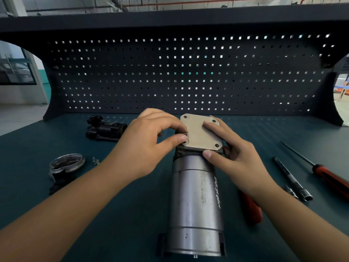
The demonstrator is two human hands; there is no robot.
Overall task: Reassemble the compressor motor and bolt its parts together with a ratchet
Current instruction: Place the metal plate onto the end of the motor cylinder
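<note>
The grey cylindrical compressor motor [196, 201] lies lengthwise on the bench, its far end capped by a square metal plate [200, 133] with a hole in each corner. My left hand [149, 140] pinches a small bolt [186, 136] at the plate's near-left corner hole. My right hand [232, 154] grips the plate's right side, forefinger lying across its top and thumb pressing the near edge. The ratchet [290, 178] with its socket lies on the bench to the right of my right wrist.
A red-handled screwdriver [328, 173] lies at the right, and another red handle [252, 208] shows under my right forearm. At the left sit a black housing part [105, 129], a round metal cap [66, 164] and several loose bolts [96, 160]. A pegboard [179, 76] backs the bench.
</note>
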